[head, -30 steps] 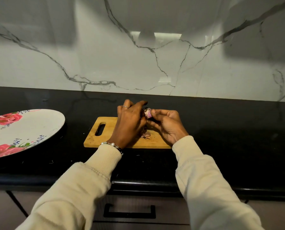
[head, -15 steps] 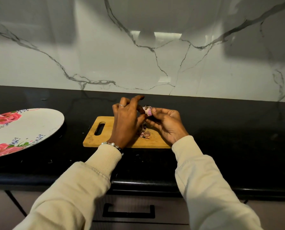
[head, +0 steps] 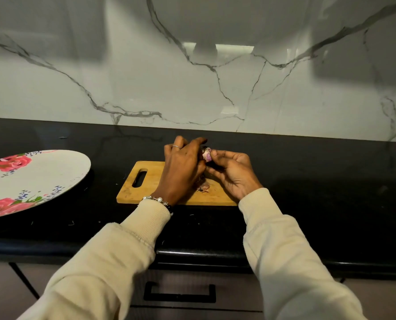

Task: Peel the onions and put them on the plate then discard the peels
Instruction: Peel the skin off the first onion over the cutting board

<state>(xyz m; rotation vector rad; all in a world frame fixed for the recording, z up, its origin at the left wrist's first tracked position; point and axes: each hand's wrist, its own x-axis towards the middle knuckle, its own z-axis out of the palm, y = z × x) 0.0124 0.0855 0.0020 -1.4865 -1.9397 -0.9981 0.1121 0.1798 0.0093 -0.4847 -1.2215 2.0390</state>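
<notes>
Far left on the black counter (head: 307, 181): flowered plate (head: 60, 176), no onion visible on the part in view. Centre: wooden board (head: 132, 188), handle slot to the left. Above it, left hand (head: 183, 165), fingers curled toward the onion (head: 207, 154), tips apparently picking at the skin; exact pinch hidden behind the knuckles. Onion small, pinkish, held up off the board between both hands. Below it, a few loose peels (head: 204, 187) on the board. Right hand (head: 232, 172) gripping the onion, fingers and thumb wrapped round its lower side.

Best done, by judgement: steady hold with the right, pull thin dry skin away in strips, over the board so scraps land together.
</notes>
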